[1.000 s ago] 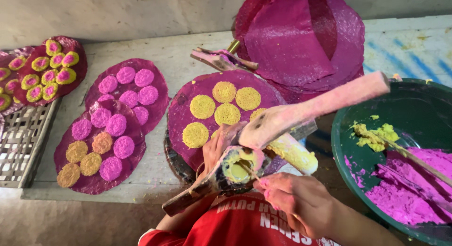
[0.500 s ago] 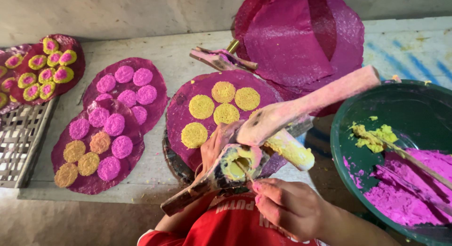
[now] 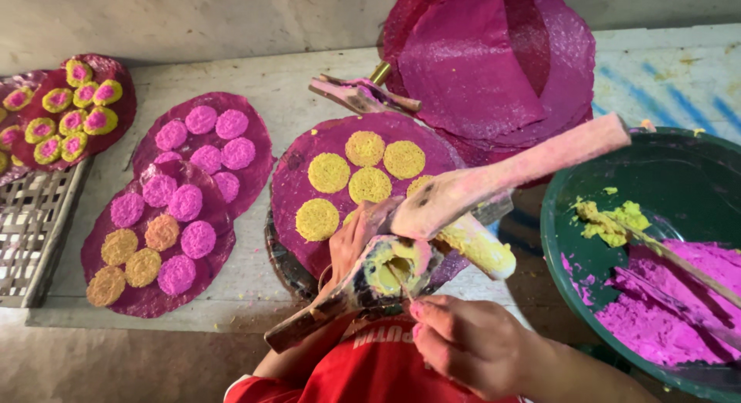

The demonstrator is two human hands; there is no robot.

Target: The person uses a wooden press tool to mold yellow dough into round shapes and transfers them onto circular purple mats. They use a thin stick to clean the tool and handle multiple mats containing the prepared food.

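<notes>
Left-hand grip (image 3: 356,241) closes around a pink-stained wooden press mould (image 3: 386,268) packed with yellow dough at lower centre, while the right-hand grip (image 3: 463,341) pinches its rim.

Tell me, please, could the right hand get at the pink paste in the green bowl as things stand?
Probably yes. The right hand is beside the green bowl, whose top is open, and the pink paste lies uncovered on its near side. Only a thin stick lies across it.
</notes>
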